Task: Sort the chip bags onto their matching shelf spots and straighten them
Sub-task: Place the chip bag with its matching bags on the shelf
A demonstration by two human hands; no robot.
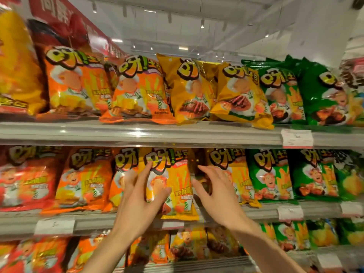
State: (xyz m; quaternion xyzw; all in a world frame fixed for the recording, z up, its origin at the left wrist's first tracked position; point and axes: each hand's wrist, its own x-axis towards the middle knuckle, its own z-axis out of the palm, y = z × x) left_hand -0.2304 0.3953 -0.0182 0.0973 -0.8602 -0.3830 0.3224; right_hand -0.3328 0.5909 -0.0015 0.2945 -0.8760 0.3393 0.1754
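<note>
A yellow chip bag (173,180) stands upright at the front of the middle shelf (266,211), between an orange bag (122,178) and another yellow bag (236,174). My left hand (141,196) lies flat on the yellow bag's left side, fingers spread, thumb across its front. My right hand (214,190) is at the bag's right edge with fingers apart, reaching into the dark gap beside it. Neither hand is closed around the bag.
The top shelf (137,133) carries orange bags (78,83), yellow bags (189,89) and green bags (281,91), some leaning. Red bags (25,178) and green bags (269,176) flank the middle row. A lower shelf holds more bags. White price tags (297,137) hang on the shelf edges.
</note>
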